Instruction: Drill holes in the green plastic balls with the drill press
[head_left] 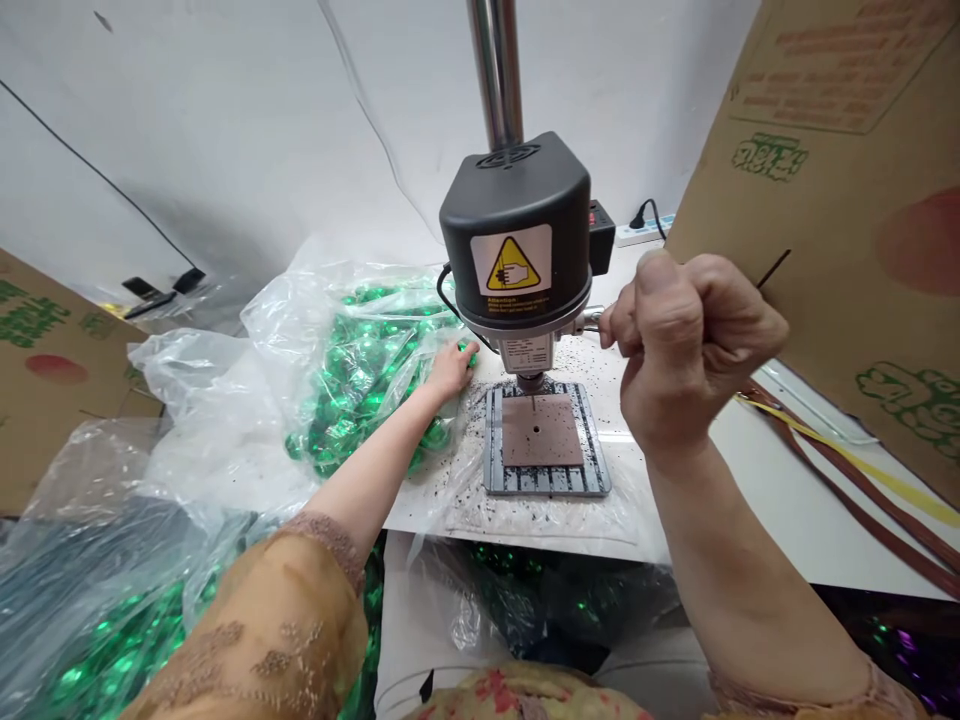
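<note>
A small black drill press [517, 225] stands in the middle, its bit above a brown square board [540, 440] with a dark hole in it. The board lies on the slotted metal base [547, 482]. My right hand [675, 340] is closed in a fist around the feed lever [591, 318] at the press's right side; most of the lever is hidden by the fingers. To the left of the press, my left hand [452, 370] has its fingers closed on a shiny green ball [470, 357], at the edge of a heap of green balls [367, 350] in a clear plastic bag.
Dark shavings lie around the base. Cardboard boxes [847, 230] stand at the right and far left. Brown and yellow straps [862, 460] lie on the right of the table. A power strip [645, 230] is behind the press. More bagged green balls [112, 650] are at lower left.
</note>
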